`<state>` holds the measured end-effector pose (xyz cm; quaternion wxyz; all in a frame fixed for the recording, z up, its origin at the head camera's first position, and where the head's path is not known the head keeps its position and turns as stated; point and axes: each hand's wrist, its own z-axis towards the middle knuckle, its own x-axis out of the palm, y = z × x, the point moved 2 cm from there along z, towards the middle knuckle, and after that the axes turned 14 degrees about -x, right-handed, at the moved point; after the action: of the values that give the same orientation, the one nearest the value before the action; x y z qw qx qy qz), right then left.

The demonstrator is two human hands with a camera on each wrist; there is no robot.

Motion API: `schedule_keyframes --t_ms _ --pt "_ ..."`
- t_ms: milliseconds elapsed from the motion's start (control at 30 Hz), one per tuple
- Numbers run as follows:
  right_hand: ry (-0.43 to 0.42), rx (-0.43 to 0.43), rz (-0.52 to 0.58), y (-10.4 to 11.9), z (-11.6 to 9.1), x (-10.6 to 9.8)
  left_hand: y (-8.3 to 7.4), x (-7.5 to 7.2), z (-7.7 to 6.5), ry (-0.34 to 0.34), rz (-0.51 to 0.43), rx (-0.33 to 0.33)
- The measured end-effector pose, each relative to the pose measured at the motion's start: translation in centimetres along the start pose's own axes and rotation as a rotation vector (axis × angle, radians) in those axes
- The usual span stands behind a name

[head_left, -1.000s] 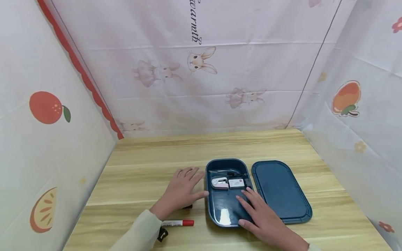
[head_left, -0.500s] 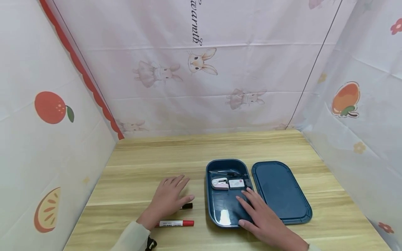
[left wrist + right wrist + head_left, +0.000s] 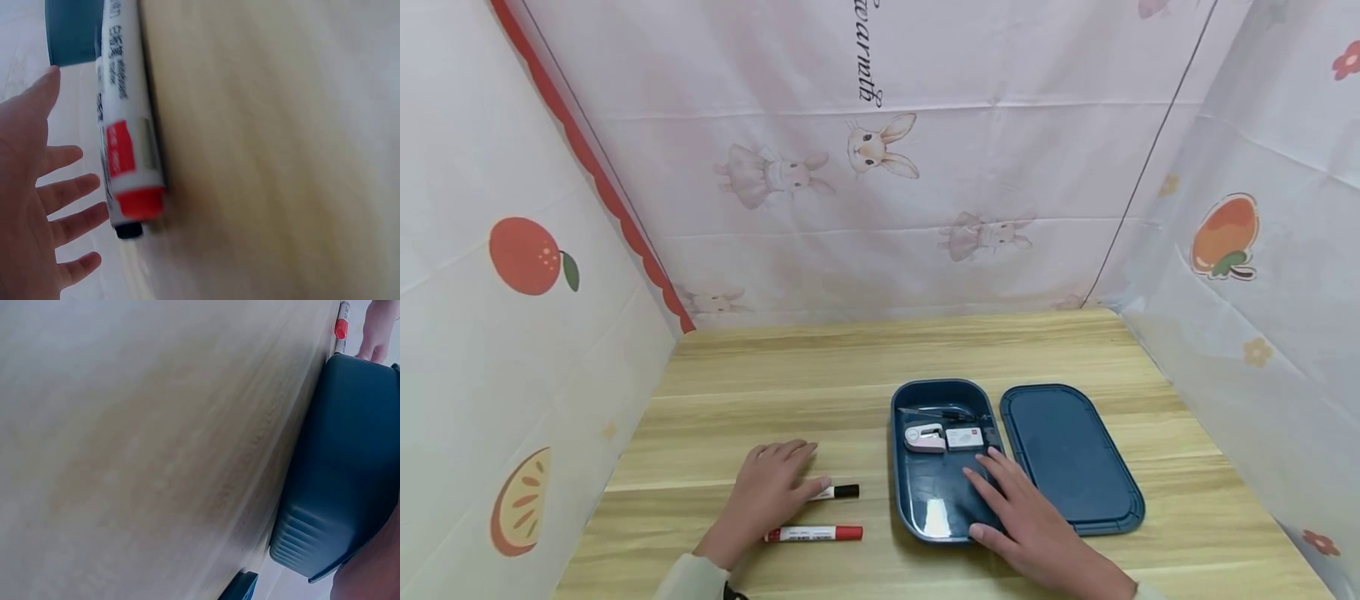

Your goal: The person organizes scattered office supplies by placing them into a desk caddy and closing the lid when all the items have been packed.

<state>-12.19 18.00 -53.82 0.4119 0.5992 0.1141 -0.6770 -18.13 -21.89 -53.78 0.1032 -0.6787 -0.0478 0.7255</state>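
Observation:
My left hand [image 3: 767, 492] hovers low over the table with its fingers spread and nothing in its grasp. Under its thumb lies a whiteboard marker with a black cap [image 3: 846, 492]. A red-capped whiteboard marker [image 3: 816, 533] lies nearer to me, beside the wrist; in the left wrist view both markers line up next to the spread fingers [image 3: 75, 187]. My right hand [image 3: 1030, 525] rests at the right rim of a dark blue box [image 3: 897, 483], fingers relaxed and reaching over its inside. In the box are a pen [image 3: 955, 415], a white-and-pink stapler [image 3: 925, 438] and a small white carton [image 3: 964, 439].
A flat dark blue lid [image 3: 1075, 458] lies on the wooden table [image 3: 790, 358] just right of the box. Printed cloth walls [image 3: 820, 275] enclose the table at the back and on both sides.
My left hand has drawn back from the box's left rim, moving left and toward me and uncovering more of both markers. The right hand and box have stayed put.

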Motion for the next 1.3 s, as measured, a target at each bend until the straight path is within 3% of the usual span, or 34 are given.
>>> schedule_keyframes --t_ms 333,500,867,1100,1300 --pt "0.008 0.008 -0.006 0.1 0.0 -0.2 2.6 -0.4 -1.7 -0.059 -0.007 -0.004" --pt "0.013 0.009 -0.002 0.0 0.0 -0.1 3.5 -0.5 -2.4 -0.038 -0.030 -0.022" --pt "-0.019 -0.010 -0.024 -0.2 0.0 0.1 4.6 -0.5 -3.2 -0.006 -0.033 -0.103" --pt "-0.023 -0.004 -0.016 -0.2 0.0 0.2 4.8 -0.4 -3.3 0.012 -0.047 -0.115" --pt "-0.031 -0.013 -0.022 -0.1 0.0 0.2 5.2 -0.6 -3.7 -0.018 -0.064 -0.112"
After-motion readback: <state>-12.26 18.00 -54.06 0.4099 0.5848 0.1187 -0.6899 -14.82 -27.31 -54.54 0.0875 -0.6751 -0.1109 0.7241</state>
